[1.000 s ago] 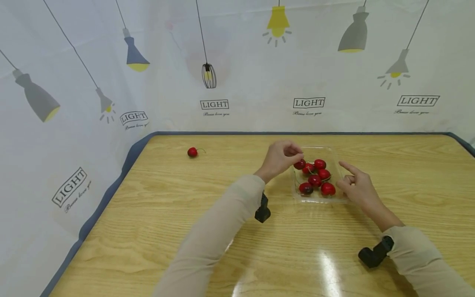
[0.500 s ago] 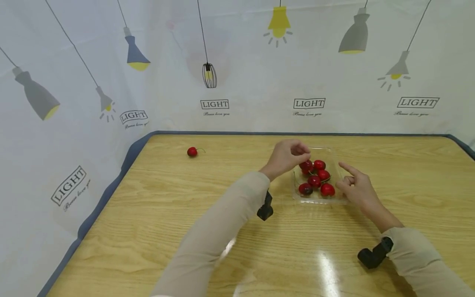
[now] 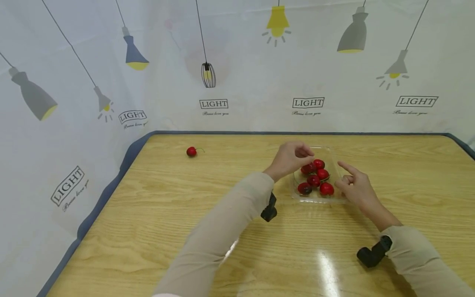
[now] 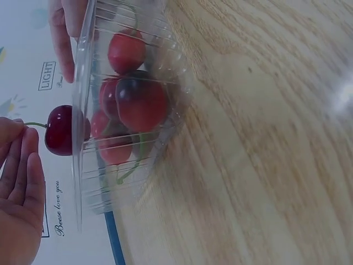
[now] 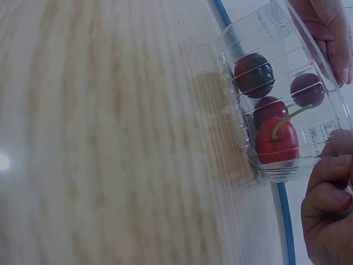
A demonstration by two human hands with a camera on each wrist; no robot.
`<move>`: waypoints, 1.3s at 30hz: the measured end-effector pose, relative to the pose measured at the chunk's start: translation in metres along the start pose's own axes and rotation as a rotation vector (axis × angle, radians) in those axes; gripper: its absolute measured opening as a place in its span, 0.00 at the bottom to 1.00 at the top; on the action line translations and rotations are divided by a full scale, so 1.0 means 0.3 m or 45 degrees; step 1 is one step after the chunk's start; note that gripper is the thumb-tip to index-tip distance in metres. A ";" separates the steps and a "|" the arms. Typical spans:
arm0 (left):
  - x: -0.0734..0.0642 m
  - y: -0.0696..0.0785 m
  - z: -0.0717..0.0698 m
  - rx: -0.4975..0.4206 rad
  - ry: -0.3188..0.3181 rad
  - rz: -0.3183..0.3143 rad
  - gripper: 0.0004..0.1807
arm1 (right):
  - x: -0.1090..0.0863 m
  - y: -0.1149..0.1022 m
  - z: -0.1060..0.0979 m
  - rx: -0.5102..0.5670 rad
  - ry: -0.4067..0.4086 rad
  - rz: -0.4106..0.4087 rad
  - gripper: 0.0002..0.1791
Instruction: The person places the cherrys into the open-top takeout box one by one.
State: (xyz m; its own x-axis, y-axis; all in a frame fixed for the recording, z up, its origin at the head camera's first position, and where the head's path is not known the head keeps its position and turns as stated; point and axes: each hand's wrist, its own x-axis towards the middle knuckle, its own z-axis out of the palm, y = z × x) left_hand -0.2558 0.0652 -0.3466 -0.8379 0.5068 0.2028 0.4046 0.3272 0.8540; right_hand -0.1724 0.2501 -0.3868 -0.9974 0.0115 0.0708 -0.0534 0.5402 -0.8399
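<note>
My left hand [image 3: 289, 159] pinches a dark red cherry [image 4: 58, 131] by its green stem. In the left wrist view the cherry hangs right at the rim of a clear plastic box [image 3: 315, 201], overlapping it. Several cherries [image 3: 327, 189] lie inside the box, some with stems. My right hand [image 3: 357, 187] grips the box's right wall between thumb and curled fingers, with the index finger pointing out past the rim. Through the plastic, the right wrist view shows a bright red cherry [image 5: 277, 141] with its stem up.
One more cherry [image 3: 191, 152] with a stem lies on the wooden table [image 3: 167, 214] at the far left. Behind the table hangs a white cloth [image 3: 252, 74] printed with lamps. Black wrist cameras sit under both sleeves.
My left hand has moved a little to the right with its cherry, farther over the box. The right hand stays at the box's right side.
</note>
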 end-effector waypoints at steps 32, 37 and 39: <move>-0.007 -0.020 0.032 -0.015 -0.010 0.018 0.03 | -0.001 0.002 -0.003 0.036 0.000 -0.019 0.33; -0.010 -0.027 0.037 -0.029 -0.012 -0.008 0.03 | 0.000 0.006 0.000 0.048 -0.007 -0.016 0.34; -0.010 -0.032 0.039 -0.038 -0.007 -0.002 0.03 | 0.001 0.006 0.000 0.046 -0.008 -0.013 0.33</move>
State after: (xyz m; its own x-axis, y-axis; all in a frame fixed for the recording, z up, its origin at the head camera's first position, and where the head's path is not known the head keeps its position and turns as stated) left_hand -0.2527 0.0699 -0.3611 -0.8363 0.5110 0.1986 0.3919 0.3039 0.8683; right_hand -0.1727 0.2510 -0.3883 -0.9971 0.0010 0.0762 -0.0650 0.5096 -0.8580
